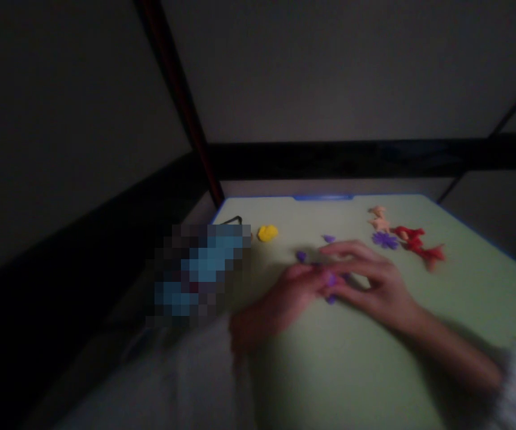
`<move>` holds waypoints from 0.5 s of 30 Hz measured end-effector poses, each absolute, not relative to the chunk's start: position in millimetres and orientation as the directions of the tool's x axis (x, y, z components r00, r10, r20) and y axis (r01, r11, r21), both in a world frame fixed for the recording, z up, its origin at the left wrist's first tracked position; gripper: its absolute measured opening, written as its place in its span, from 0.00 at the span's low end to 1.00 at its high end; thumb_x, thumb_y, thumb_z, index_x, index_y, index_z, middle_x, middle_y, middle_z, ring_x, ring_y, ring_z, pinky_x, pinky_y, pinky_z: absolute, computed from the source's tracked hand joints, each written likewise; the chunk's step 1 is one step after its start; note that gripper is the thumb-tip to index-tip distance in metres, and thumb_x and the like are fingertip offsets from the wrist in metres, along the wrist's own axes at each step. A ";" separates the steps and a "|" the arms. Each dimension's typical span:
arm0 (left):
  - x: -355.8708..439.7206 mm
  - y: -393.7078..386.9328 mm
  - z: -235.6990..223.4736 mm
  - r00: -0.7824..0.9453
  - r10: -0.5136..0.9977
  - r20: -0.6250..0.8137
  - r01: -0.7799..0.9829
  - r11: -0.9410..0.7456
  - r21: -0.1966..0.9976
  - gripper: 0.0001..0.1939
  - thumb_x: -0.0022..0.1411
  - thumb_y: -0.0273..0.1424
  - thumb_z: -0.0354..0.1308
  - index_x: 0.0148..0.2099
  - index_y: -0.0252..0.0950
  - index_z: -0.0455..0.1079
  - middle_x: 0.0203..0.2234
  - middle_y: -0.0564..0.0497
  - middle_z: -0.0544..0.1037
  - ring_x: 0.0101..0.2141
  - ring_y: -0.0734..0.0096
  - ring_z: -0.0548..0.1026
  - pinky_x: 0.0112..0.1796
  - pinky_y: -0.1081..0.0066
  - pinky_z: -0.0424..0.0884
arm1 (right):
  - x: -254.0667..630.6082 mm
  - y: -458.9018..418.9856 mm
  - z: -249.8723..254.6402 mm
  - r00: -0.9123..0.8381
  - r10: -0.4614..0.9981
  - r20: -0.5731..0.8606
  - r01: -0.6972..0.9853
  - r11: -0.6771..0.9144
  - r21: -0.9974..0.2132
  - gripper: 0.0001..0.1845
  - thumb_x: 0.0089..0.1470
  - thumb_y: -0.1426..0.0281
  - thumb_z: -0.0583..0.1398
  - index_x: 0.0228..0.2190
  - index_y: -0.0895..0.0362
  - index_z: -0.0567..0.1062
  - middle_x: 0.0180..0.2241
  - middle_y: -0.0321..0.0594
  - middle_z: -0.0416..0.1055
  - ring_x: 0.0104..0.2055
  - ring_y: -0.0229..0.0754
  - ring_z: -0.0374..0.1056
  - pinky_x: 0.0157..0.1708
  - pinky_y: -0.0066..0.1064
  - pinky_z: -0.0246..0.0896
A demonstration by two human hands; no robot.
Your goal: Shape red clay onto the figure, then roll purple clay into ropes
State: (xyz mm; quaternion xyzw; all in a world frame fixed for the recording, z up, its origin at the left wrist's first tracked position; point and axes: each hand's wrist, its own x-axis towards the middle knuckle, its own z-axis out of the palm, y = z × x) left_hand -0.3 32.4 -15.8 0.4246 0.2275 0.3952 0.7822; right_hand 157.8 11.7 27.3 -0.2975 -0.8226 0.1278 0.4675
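Over the table's middle, my left hand (294, 292) and my right hand (378, 283) meet at the fingertips. Between them shows a small purple piece (331, 279) that looks like modelling clay. My right thumb and fingers close on it in a pinch. The left fingers are bunched against the same spot, partly hidden and blurred, so what they grip is unclear. More small bits lie around the hands: a purple lump (301, 255) just beyond the left hand, a purple scrap (328, 238) farther back, and a purple bit (331, 299) below the fingertips.
The pale green tabletop (321, 364) has a blue edge. A yellow lump (267, 232) lies at the back left. At the back right are a purple flower shape (385, 240), peach-coloured pieces (379, 222) and red pieces (419, 243). A pixelated teal patch (204, 263) covers the left edge.
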 end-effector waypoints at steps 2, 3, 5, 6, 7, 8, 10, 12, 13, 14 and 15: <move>0.2 32.3 -16.7 0.578 0.816 -0.015 -0.457 0.339 0.823 0.05 0.46 0.35 0.61 0.29 0.45 0.75 0.27 0.55 0.77 0.30 0.68 0.72 0.34 0.67 0.64 | 159.2 10.2 27.9 -0.372 0.614 0.696 0.389 0.784 -0.484 0.08 0.50 0.68 0.63 0.36 0.55 0.78 0.44 0.45 0.72 0.47 0.46 0.68 0.44 0.40 0.66; -0.6 31.8 -16.2 0.581 0.814 -0.016 -0.445 0.334 0.831 0.04 0.46 0.35 0.61 0.28 0.45 0.75 0.26 0.55 0.77 0.30 0.69 0.71 0.34 0.68 0.64 | 159.8 9.5 28.4 -0.365 0.617 0.697 0.400 0.780 -0.481 0.08 0.50 0.68 0.63 0.35 0.55 0.78 0.44 0.45 0.71 0.47 0.46 0.68 0.44 0.39 0.66; -3.9 30.5 -13.5 0.605 0.796 -0.020 -0.374 0.306 0.876 0.04 0.49 0.34 0.61 0.29 0.42 0.75 0.26 0.54 0.76 0.31 0.68 0.71 0.36 0.68 0.63 | 160.6 8.6 29.6 -0.357 0.622 0.697 0.418 0.774 -0.477 0.07 0.50 0.69 0.63 0.34 0.54 0.78 0.44 0.45 0.71 0.47 0.46 0.68 0.44 0.38 0.67; -6.0 29.9 -11.6 0.622 0.782 -0.020 -0.330 0.285 0.900 0.05 0.51 0.34 0.60 0.31 0.40 0.75 0.27 0.52 0.76 0.33 0.67 0.71 0.37 0.68 0.63 | 160.7 8.4 30.1 -0.356 0.624 0.696 0.422 0.771 -0.476 0.06 0.50 0.69 0.63 0.33 0.54 0.78 0.45 0.45 0.71 0.47 0.46 0.68 0.44 0.38 0.67; -8.1 29.5 -9.6 0.635 0.772 -0.013 -0.297 0.260 0.919 0.07 0.52 0.33 0.60 0.33 0.37 0.75 0.29 0.51 0.76 0.34 0.67 0.71 0.39 0.68 0.63 | 160.8 8.5 30.5 -0.356 0.623 0.697 0.422 0.772 -0.474 0.06 0.50 0.69 0.63 0.33 0.55 0.78 0.45 0.45 0.71 0.47 0.46 0.68 0.44 0.38 0.67; -10.1 29.3 -7.6 0.640 0.768 -0.002 -0.276 0.232 0.933 0.08 0.53 0.33 0.59 0.34 0.35 0.75 0.30 0.50 0.76 0.35 0.67 0.71 0.40 0.68 0.63 | 160.8 8.8 30.5 -0.360 0.616 0.700 0.419 0.778 -0.468 0.06 0.50 0.69 0.63 0.33 0.55 0.78 0.45 0.44 0.71 0.48 0.45 0.68 0.45 0.38 0.66; -13.1 29.4 -4.2 0.641 0.767 0.016 -0.252 0.191 0.949 0.10 0.54 0.33 0.60 0.36 0.32 0.74 0.31 0.49 0.75 0.35 0.68 0.70 0.41 0.68 0.63 | 160.9 9.9 29.8 -0.371 0.595 0.713 0.415 0.793 -0.446 0.07 0.51 0.70 0.63 0.35 0.55 0.78 0.45 0.45 0.71 0.48 0.45 0.67 0.46 0.37 0.66; -14.4 29.6 -1.4 0.627 0.778 0.028 -0.230 0.152 0.961 0.10 0.54 0.34 0.61 0.36 0.32 0.74 0.30 0.50 0.74 0.34 0.70 0.70 0.40 0.69 0.64 | 161.5 11.1 28.4 -0.374 0.576 0.727 0.418 0.804 -0.422 0.10 0.50 0.71 0.63 0.37 0.55 0.77 0.45 0.45 0.71 0.48 0.45 0.67 0.45 0.37 0.66; -14.6 29.5 -0.2 0.616 0.787 0.030 -0.218 0.133 0.967 0.10 0.53 0.34 0.62 0.35 0.33 0.75 0.29 0.50 0.74 0.33 0.71 0.69 0.38 0.70 0.65 | 162.0 11.7 27.6 -0.374 0.566 0.734 0.421 0.809 -0.410 0.10 0.50 0.71 0.63 0.38 0.55 0.77 0.45 0.45 0.71 0.47 0.44 0.67 0.45 0.37 0.66; -14.4 29.1 0.9 0.602 0.798 0.034 -0.207 0.115 0.972 0.09 0.52 0.34 0.63 0.34 0.34 0.75 0.28 0.51 0.74 0.31 0.72 0.69 0.37 0.71 0.65 | 162.5 12.1 26.7 -0.376 0.555 0.742 0.422 0.815 -0.396 0.10 0.50 0.71 0.63 0.38 0.55 0.77 0.44 0.44 0.71 0.47 0.44 0.67 0.45 0.37 0.66; -13.9 28.5 2.1 0.583 0.811 0.042 -0.198 0.091 0.976 0.08 0.50 0.34 0.64 0.33 0.35 0.75 0.27 0.52 0.74 0.30 0.72 0.69 0.35 0.71 0.65 | 163.2 12.3 25.9 -0.380 0.544 0.748 0.422 0.822 -0.383 0.10 0.50 0.72 0.63 0.37 0.55 0.77 0.43 0.44 0.71 0.46 0.44 0.68 0.44 0.37 0.66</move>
